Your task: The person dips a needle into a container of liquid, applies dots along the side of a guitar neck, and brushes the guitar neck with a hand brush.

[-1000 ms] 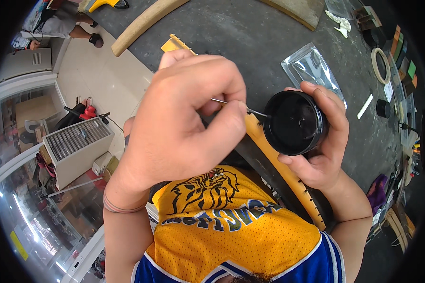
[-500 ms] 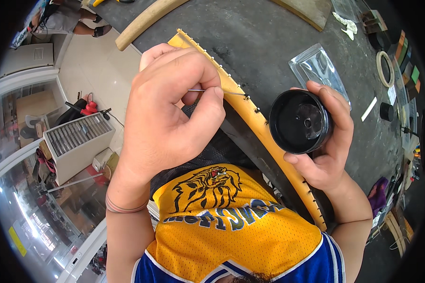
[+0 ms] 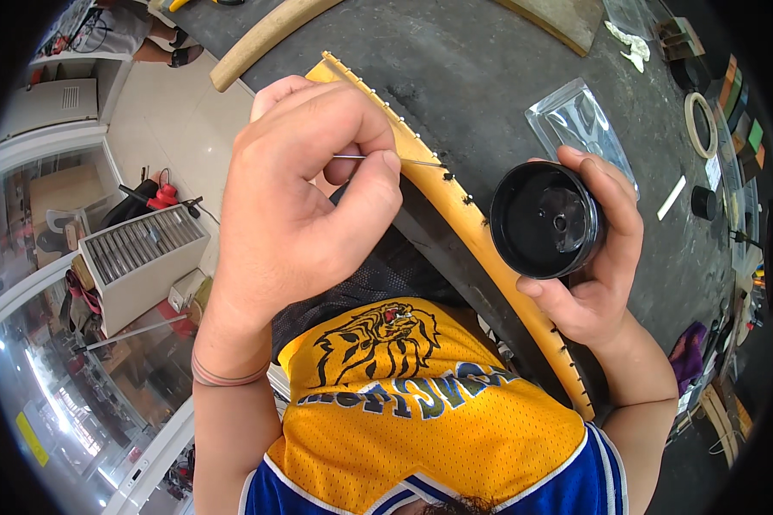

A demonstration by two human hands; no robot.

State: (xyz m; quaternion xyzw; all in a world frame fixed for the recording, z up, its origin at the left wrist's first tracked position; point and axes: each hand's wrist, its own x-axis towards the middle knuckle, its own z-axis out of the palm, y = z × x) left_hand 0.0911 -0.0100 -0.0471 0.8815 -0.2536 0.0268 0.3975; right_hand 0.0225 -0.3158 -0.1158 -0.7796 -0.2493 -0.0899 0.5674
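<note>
My left hand [image 3: 309, 189] pinches a thin metal needle-like rod [image 3: 421, 161] between thumb and forefinger. Its tip lies at the edge of a long, curved yellow strip [image 3: 459, 223], just above a dark blob. White dots line the far part of that edge; several black blobs and marks follow nearer me. In my right hand [image 3: 605, 266] is a round black jar [image 3: 545, 223], its mouth turned up toward the camera and dark, glossy matter inside. The jar is held just right of the strip, hiding part of it.
A clear plastic package [image 3: 580, 129] lies on the dark table [image 3: 472, 94] beyond the jar. Farther right are a small white strip [image 3: 671, 198], a black cap [image 3: 703, 203] and a tape ring [image 3: 701, 125]. A curved wooden piece [image 3: 270, 39] lies at the far left edge.
My left hand has shifted slightly left, and the rod's tip has come up off a black blob toward the far end of the strip. The right hand and jar stay nearly still.
</note>
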